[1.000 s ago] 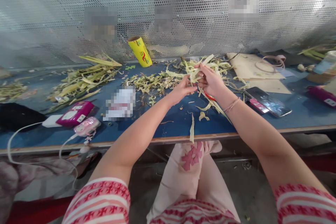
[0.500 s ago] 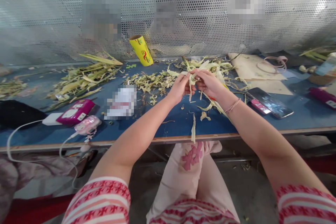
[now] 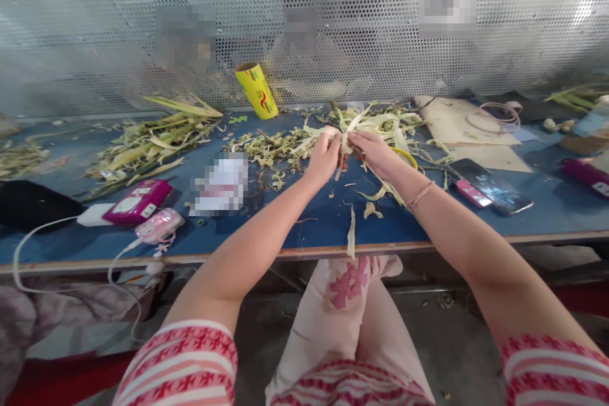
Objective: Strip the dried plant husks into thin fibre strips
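Observation:
Pale strips of dried leaf (image 3: 349, 129), which look like corn husk, are pinched between both hands above the table. My left hand (image 3: 326, 155) is closed on them from the left, thumb uppermost. From the right, my right hand (image 3: 373, 151) grips the same strips, its fingertips close to the left ones. Part of the strips and most fingertips are hidden. Behind the hands lies a loose heap of pale leaves (image 3: 392, 120). A yellow-handled tool (image 3: 405, 157) shows partly beside my right wrist. Narrow scraps, one a long strip (image 3: 351, 235), lie on the blue table (image 3: 304, 235).
A yellow cardboard tube (image 3: 257, 92) stands against the perforated metal screen (image 3: 361, 19). Left are a leaf pile (image 3: 157, 139), a blurred white packet (image 3: 221, 185) and a purple power bank (image 3: 137, 202) with a cable. Right lie phones (image 3: 492, 185) and brown cardboard (image 3: 459, 124).
Both hands have turned and lowered slightly, with the left fingers curling further around the strips. The strip end that hung between the hands is now mostly tucked in. The table items stay put.

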`<state>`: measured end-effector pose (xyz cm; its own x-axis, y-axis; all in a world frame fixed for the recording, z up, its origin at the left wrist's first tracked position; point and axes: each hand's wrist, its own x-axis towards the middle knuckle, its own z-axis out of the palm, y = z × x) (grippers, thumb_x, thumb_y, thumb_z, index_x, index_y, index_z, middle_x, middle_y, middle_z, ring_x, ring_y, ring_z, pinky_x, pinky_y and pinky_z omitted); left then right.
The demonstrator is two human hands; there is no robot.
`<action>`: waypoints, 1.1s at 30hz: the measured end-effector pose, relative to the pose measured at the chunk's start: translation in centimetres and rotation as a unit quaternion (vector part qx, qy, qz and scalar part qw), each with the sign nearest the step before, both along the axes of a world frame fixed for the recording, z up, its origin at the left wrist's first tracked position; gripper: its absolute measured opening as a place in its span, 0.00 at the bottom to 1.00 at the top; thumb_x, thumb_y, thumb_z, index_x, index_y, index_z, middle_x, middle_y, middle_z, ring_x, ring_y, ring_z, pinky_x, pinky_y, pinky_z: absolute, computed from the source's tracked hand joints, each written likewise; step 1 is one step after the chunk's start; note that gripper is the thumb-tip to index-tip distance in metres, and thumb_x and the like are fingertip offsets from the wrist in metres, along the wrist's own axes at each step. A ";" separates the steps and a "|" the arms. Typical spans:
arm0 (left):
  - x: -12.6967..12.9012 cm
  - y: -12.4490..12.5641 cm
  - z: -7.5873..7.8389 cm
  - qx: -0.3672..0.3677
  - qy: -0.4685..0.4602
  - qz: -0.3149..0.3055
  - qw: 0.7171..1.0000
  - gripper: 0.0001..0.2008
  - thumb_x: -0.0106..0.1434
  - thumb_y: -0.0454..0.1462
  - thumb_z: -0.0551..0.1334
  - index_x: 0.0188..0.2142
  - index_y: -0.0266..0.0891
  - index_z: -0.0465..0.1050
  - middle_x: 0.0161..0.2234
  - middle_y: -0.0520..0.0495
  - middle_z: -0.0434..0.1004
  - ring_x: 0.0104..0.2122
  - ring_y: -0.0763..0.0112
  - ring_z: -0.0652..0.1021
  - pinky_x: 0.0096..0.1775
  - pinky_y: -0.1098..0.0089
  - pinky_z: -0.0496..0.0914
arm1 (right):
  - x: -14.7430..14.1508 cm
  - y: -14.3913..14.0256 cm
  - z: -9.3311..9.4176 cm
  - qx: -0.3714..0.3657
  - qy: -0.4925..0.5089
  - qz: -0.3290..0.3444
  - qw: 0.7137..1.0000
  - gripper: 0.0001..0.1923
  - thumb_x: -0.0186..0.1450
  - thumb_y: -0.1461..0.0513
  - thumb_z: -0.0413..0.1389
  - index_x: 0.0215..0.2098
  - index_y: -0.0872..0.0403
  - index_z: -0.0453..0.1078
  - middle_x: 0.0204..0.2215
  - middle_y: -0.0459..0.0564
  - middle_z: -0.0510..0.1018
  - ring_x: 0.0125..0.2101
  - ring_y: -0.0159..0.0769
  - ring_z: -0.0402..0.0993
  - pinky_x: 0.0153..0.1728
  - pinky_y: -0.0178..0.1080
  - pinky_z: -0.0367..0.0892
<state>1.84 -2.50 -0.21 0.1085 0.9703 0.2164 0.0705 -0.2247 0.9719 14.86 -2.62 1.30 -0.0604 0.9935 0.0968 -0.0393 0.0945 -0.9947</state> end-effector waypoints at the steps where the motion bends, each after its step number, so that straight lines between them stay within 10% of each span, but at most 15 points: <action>1: 0.0 -0.1 0.1 0.007 0.014 0.006 1.000 0.10 0.72 0.44 0.52 0.41 0.41 0.64 0.21 0.54 0.69 0.17 0.76 0.72 0.24 0.74 0.68 | 0.1 0.0 0.0 -0.003 -0.004 -0.010 1.000 0.14 0.68 0.60 0.56 0.26 0.56 0.67 0.25 0.43 0.70 0.24 0.25 0.64 0.25 0.30 0.58; 14: -0.1 -0.6 0.2 0.042 0.047 -0.049 0.997 0.13 0.69 0.47 0.57 0.41 0.39 0.69 0.18 0.54 0.68 0.17 0.75 0.72 0.25 0.74 0.67 | 0.7 0.0 0.3 -0.037 0.078 -0.020 0.996 0.17 0.63 0.60 0.63 0.21 0.56 0.65 0.19 0.41 0.64 0.20 0.23 0.60 0.22 0.29 0.57; 21: 0.2 -0.2 0.1 -0.067 -0.088 -0.049 0.993 0.12 0.70 0.46 0.53 0.39 0.40 0.66 0.21 0.54 0.71 0.18 0.75 0.73 0.27 0.72 0.70 | 0.3 0.3 -0.4 0.045 0.049 -0.003 0.998 0.13 0.63 0.57 0.62 0.26 0.55 0.67 0.21 0.41 0.66 0.24 0.25 0.62 0.26 0.29 0.60; 33: 0.5 -0.9 -0.5 0.028 -0.015 -0.031 0.999 0.22 0.67 0.57 0.53 0.42 0.42 0.66 0.19 0.54 0.65 0.16 0.75 0.67 0.24 0.72 0.63 | -0.9 -0.5 -1.1 0.159 -0.076 -0.087 0.981 0.11 0.69 0.56 0.53 0.30 0.49 0.61 0.20 0.42 0.63 0.21 0.30 0.61 0.24 0.34 0.57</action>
<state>2.37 -3.36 -0.70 0.1612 0.9478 0.2750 0.0253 -0.2826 0.9589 14.00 -3.08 0.20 0.0696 0.9114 0.4056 0.1506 0.3923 -0.9074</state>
